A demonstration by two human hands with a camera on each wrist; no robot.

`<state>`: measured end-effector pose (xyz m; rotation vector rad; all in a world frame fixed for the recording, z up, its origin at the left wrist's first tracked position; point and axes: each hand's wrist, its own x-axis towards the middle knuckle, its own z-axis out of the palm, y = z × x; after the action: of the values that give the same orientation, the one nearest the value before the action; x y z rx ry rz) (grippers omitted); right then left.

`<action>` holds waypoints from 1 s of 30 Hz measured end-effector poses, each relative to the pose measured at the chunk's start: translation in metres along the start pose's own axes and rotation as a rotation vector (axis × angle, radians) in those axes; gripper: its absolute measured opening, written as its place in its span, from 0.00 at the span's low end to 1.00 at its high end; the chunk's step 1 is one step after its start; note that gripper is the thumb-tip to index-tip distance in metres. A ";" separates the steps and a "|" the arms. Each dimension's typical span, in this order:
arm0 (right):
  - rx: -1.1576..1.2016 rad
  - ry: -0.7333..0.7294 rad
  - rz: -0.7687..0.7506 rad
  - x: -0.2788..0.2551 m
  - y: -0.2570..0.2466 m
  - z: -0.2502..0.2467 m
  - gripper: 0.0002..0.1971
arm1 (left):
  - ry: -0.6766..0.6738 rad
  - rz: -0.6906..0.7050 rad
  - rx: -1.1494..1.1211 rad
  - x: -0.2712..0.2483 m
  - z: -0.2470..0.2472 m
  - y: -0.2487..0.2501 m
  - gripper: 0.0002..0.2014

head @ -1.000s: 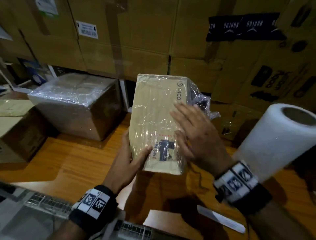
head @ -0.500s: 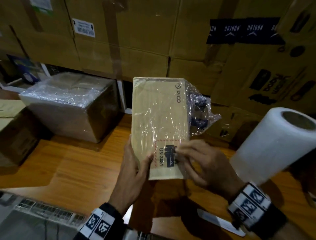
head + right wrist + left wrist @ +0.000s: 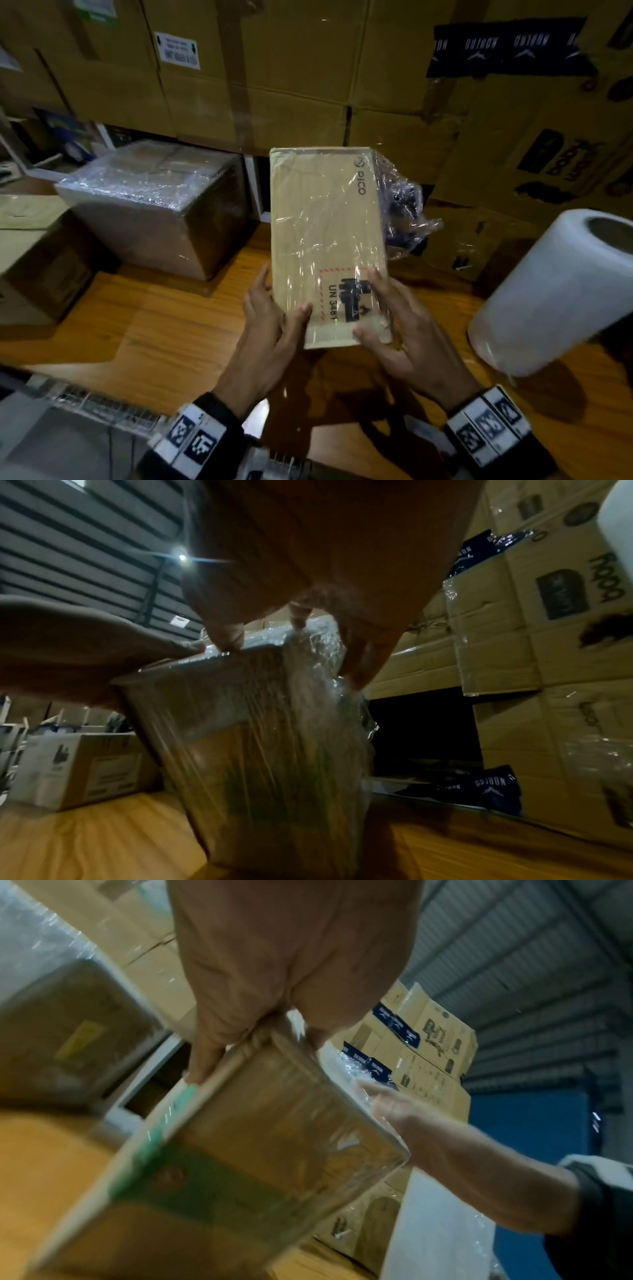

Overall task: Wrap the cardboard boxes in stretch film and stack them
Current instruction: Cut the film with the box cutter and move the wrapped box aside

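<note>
Wrapped box point(image 3: 150, 205): stands film-covered on the wooden table point(image 3: 130, 325), our likely stacking spot.
Film roll point(image 3: 548, 291): stands idle at right.
PICO box point(image 3: 329, 240): held above the table, filmed; loose film bunched at its right side.
Left hand point(image 3: 270, 329): grips lower left edge, thumb on front.
Right hand point(image 3: 404, 329): grips lower right corner, thumb across the front.
Next, we judge: smooth the tail, then stack.

Open wooden tabletop point(image 3: 144, 329) left of and below the raised small box point(image 3: 325, 240). Blocked behind by a wall of cartons point(image 3: 274, 85), at far left by a wrapped box point(image 3: 154, 205), at right by a film roll point(image 3: 555, 294) close beside the right hand point(image 3: 407, 329).
</note>
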<state>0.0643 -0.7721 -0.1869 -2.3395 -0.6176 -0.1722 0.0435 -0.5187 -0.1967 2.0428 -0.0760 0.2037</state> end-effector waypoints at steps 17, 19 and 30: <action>0.160 -0.008 0.035 0.001 0.006 0.000 0.44 | -0.435 0.710 0.935 0.037 -0.062 0.010 0.37; 0.178 -0.017 0.043 0.001 0.005 0.000 0.45 | -0.488 0.706 0.773 0.019 -0.069 0.014 0.28; 0.120 -0.019 0.029 0.000 0.004 -0.003 0.45 | -0.371 0.683 1.066 0.079 -0.029 0.036 0.33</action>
<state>0.0664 -0.7764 -0.1872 -2.2355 -0.5867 -0.0967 0.1127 -0.5071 -0.1377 3.0190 -1.1065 0.3243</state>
